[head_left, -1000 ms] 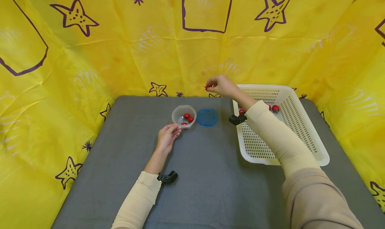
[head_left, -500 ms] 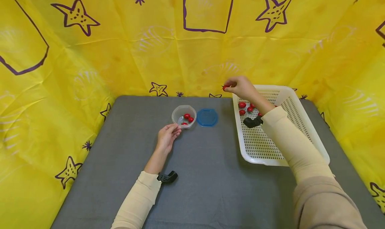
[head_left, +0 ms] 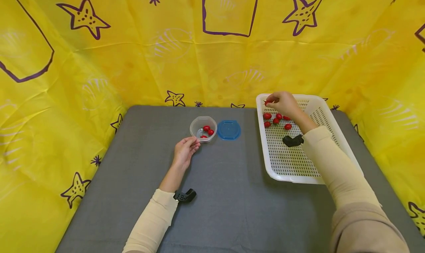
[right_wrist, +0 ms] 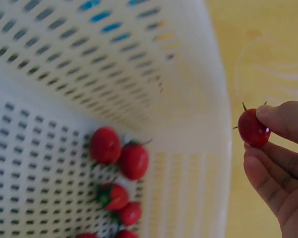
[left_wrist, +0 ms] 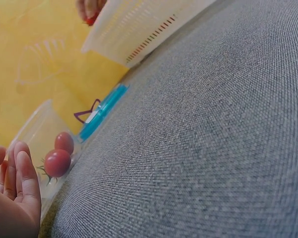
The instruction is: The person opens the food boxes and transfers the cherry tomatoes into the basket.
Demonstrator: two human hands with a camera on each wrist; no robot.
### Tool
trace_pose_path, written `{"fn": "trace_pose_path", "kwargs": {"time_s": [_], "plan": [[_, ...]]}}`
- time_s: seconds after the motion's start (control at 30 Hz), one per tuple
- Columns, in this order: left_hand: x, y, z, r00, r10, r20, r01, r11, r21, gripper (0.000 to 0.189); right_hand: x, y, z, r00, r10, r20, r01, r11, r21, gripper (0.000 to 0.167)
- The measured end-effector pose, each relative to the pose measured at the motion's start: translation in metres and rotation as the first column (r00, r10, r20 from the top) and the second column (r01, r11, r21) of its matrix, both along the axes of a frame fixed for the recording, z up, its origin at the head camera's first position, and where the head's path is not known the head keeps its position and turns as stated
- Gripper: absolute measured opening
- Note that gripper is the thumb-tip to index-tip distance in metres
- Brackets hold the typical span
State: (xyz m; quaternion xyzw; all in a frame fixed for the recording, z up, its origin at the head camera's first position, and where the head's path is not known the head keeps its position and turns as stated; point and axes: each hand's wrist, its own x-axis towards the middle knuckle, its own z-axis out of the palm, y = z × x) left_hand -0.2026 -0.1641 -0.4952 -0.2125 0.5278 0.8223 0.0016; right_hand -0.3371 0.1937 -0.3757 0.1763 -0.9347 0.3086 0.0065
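A cherry tomato [right_wrist: 254, 128] with green sepals is pinched between thumb and fingers of my right hand [head_left: 284, 103]. That hand is raised over the far left corner of a white perforated basket [head_left: 270, 170]. My left hand [head_left: 184, 151] holds the near rim of a small clear plastic container [head_left: 195, 123] between thumb and fingers. Inside the container lie a few red cherry tomatoes [left_wrist: 57, 162]. More cherry tomatoes [right_wrist: 105, 145] lie on the basket floor, gathered toward its far left corner.
A blue lid [head_left: 229, 130] lies flat between the container and the basket. A grey cloth [head_left: 219, 201] covers the table. Behind and at the sides hangs a yellow patterned curtain [head_left: 132, 61]. Each wrist wears a black camera mount [head_left: 186, 196].
My right hand has moved right, from behind the blue lid to over the basket's corner, with the cherry tomato still pinched. My left hand has stayed at the container's rim.
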Motion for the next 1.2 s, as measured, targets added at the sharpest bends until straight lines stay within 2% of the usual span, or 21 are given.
{"fn": "trace_pose_path", "kwargs": {"time_s": [0.17,0.43,0.67,0.9,1.07,1.2], "plan": [[0.000,0.000,0.000,1.000,0.002,-0.005,-0.002,1.000,0.001,0.006,-0.003,0.020,-0.014,0.999,-0.043,-0.008,0.043,0.999,0.017,0.025],[0.000,0.000,0.001,1.000,-0.008,-0.001,0.008,1.000,0.005,0.005,0.000,0.050,-0.029,0.991,-0.100,0.088,0.092,0.992,0.084,0.029],[0.000,0.000,0.000,1.000,-0.001,0.003,0.001,1.000,0.004,0.005,0.001,0.069,-0.043,0.984,-0.134,0.118,0.121,0.986,0.115,0.026],[0.001,0.000,-0.001,1.000,-0.003,0.007,0.003,1.000,-0.003,0.007,0.005,0.079,-0.056,0.981,-0.171,0.096,0.156,0.977,0.148,0.022],[0.001,-0.001,0.000,1.000,0.003,0.002,-0.003,1.000,-0.001,0.004,0.005,0.080,-0.061,0.965,-0.245,0.096,0.227,0.960,0.163,0.019],[0.001,-0.001,0.000,1.000,0.005,-0.009,-0.005,1.000,0.001,0.005,0.004,0.080,-0.064,0.959,-0.266,0.093,0.245,0.950,0.196,0.018]]}}
